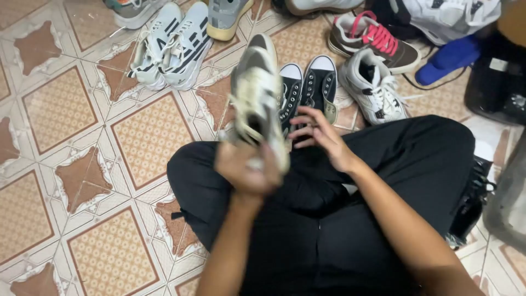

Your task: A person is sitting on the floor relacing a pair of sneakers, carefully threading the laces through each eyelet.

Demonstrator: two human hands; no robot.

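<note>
Head view, looking down at a person seated cross-legged in black trousers on a patterned tiled floor.

Left hand: fingers clenched round the heel end of a grey and cream sneaker, which is lifted off the floor and points away from the body, toe up. The shoe is motion-blurred; the exact grip on the heel cannot be made out.

Right hand: fingers loosely curled, grasping nothing that shows. It sits just right of the held shoe's opening and just over the near ends of a pair of black canvas shoes with white toe caps, which stand on the floor beyond the fingertips. Whether the fingertips touch either the sneaker or the canvas pair cannot be told.

Surroundings: beyond and left of the left hand, a pair of white striped sneakers. Right of the right hand, a white high-top sneaker; beyond that, a brown sneaker with pink laces. More shoes are cut off at the top edge.

Judgement: the step in hand appears to be handling or inspecting the lifted sneaker — one hand steadies it, the other is coming to its opening or laces. The next move would call for the right fingers to close on the tongue or laces while the left keeps the heel firm.
</note>
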